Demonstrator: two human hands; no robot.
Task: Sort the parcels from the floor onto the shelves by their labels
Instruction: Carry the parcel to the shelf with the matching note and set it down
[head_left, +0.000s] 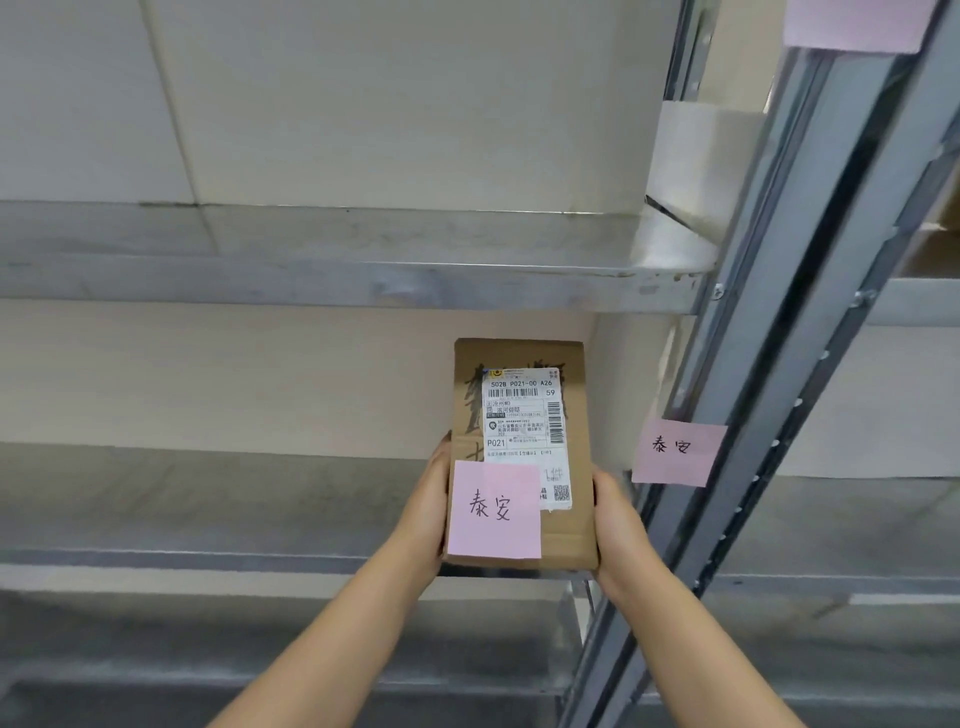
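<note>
A small brown cardboard parcel (576, 530) lies flat at the front of a grey metal shelf (234, 499), near its right end. It bears a white shipping label and a pink sticky note (493, 512) with handwritten characters. My left hand (428, 512) grips its left side and my right hand (615, 525) grips its right side. A pink shelf note (678, 452) with the same characters hangs on the upright post just right of the parcel.
A higher metal shelf (363, 275) runs across above, with a pale box (701, 150) at its right end. A slanted steel upright (769, 364) divides this bay from another at right. Another pink note (852, 26) sits at top right.
</note>
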